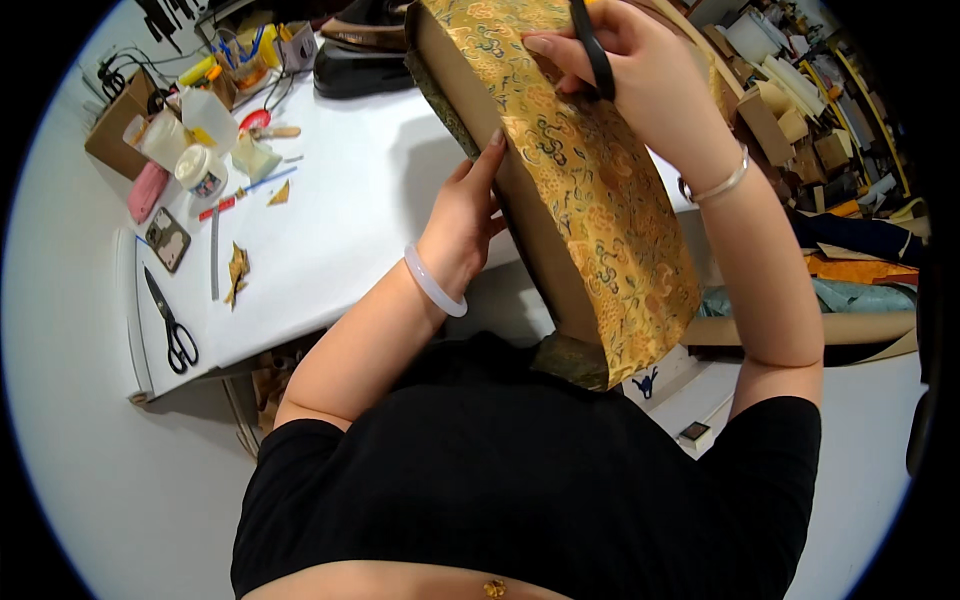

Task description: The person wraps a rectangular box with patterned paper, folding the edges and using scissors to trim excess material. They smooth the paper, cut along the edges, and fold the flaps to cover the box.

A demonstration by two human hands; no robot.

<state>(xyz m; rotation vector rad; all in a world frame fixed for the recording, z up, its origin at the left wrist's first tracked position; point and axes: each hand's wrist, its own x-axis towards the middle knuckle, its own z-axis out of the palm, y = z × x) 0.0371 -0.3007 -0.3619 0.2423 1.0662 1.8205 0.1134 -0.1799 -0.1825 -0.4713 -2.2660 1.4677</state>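
A long box [535, 235] with a bare tan board side tilts in front of my chest. Gold patterned brocade [600, 220] lies over its broad face, and darker cloth flaps show at its lower end and far-left edge. My left hand [470, 200] grips the box by its left side, thumb on the board and fingers hidden behind. Over the far part of the brocade, my right hand [635, 75] is closed around a slim, curved black tool [592, 50] whose kind I cannot make out. Its fingertips touch the cloth.
On the white table [340, 200] lie black scissors [168, 320], a phone [168, 240], a metal ruler [214, 253], brocade scraps [237, 273] and a white jar [200, 172]. A black machine [365, 65] stands at the back. Shelves of rolls and boards [800, 110] fill the right.
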